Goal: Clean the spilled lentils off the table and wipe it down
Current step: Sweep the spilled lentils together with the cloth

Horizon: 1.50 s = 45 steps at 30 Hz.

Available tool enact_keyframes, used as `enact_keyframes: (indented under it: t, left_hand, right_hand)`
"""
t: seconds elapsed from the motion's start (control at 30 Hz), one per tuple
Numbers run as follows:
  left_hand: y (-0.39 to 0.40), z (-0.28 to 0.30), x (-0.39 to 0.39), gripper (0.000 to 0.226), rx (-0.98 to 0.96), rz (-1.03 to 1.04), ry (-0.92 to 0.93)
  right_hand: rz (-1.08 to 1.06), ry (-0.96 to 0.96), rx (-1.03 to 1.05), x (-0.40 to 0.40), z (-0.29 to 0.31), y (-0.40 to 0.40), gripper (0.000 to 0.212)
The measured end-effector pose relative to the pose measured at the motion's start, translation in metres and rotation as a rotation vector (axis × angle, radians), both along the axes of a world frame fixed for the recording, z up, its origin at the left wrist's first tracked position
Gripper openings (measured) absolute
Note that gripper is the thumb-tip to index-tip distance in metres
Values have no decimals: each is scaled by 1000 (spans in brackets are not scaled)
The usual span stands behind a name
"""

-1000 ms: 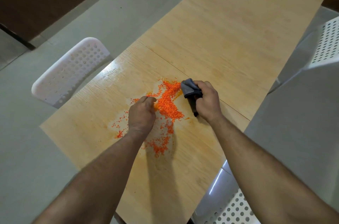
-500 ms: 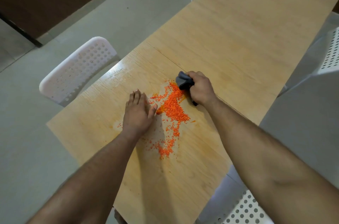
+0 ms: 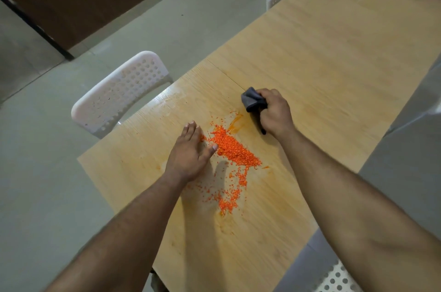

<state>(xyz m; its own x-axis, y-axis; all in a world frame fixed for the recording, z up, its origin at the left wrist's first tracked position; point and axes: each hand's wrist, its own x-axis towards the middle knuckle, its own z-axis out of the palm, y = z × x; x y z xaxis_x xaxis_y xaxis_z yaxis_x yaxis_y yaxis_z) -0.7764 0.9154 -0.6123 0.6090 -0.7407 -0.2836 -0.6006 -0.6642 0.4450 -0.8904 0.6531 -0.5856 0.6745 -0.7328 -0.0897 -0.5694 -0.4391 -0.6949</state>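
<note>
Lentils (image 3: pixel 232 149) lie mostly in one orange heap near the middle of the bench (image 3: pixel 334 57), with a looser trail running toward the near edge and orange smears around them. None look removed yet, so the task seems at an early gathering stage. Left hand (image 3: pixel 191 155) rests flat with straight fingers beside the heap. Right hand (image 3: pixel 274 112) grips a bunched grey cloth (image 3: pixel 250 100) just beyond it. Collecting and wiping remain.
</note>
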Motion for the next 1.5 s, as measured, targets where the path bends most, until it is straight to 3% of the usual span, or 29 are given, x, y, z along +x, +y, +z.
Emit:
enact_keyframes:
  t: [0.2,0.4,0.47,0.6,0.73,0.8,0.97,1.23,1.4,1.5]
  left_hand:
    - [5,1,4,98,7,9,-30]
    - [14,2,13,92,-30,39,2]
    - [16,3,16,91,-31,44,-4]
    - [16,1,17,93,-24,62,-18]
    - [14,-4,14,101,-24,85,-2]
    - [13,-5,13,102,-39,89,4]
    - [25,-8,8,100,-114,88,52]
    - [64,-6,-22,103,-155,9,76]
    - [69,2,-29,132,-37,-47,52]
    - [66,2,-32,148,51,-85,18]
  right_hand:
    - [164,124,-4,36,-1,23,36]
    - [574,129,106,24,-3,66,56]
    - [528,49,112,20,-4,62,53]
    - [252,-90,-1,35,-2,34,27]
    - [153,51,-33,67,-6,16,48]
    - [168,116,-52,79,-6,24,47]
    - [459,181,-82,90,0,65,50]
    - [867,291,-76,44,22,98,54]
    - [523,103,20,11,39,73,35]
    - [280,176,23,-25,33,52,45]
